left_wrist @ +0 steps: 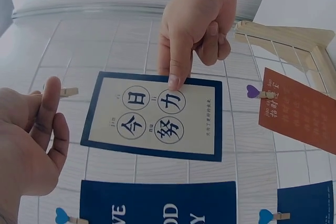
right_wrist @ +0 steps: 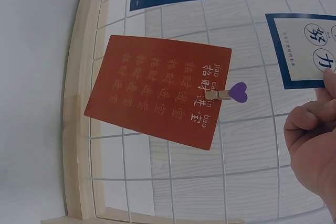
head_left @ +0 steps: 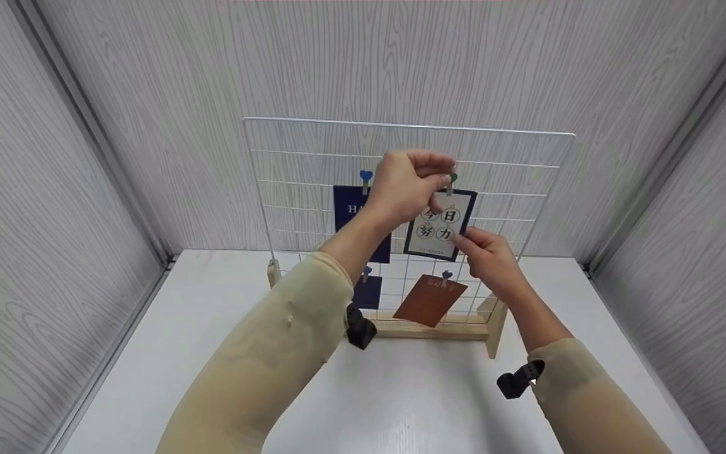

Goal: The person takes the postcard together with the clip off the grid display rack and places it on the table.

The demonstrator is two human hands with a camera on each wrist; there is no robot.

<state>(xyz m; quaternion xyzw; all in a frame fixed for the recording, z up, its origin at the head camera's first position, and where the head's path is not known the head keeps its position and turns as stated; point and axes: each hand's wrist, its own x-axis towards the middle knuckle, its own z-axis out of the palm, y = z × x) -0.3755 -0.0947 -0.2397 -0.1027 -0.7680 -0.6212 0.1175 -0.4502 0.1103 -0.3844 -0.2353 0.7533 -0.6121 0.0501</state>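
By the clock from head-view middle: looks glossy, smooth on tabletop at 6; matt wood on stand at 5; smooth metal on wire grid at 1; matt paper on dark-bordered card at 3; wrinkled cloth on left sleeve at 7.

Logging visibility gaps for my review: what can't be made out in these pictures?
Head view: lettering after "HA" on the upper blue card, covered by the left forearm.
Head view: fine print at the foot of the blue-bordered white card, too small.
Left wrist view: heart of the green-heart clothespin, mostly behind the left hand.
Right wrist view: top of the blue-bordered white card, cut off by the right edge.
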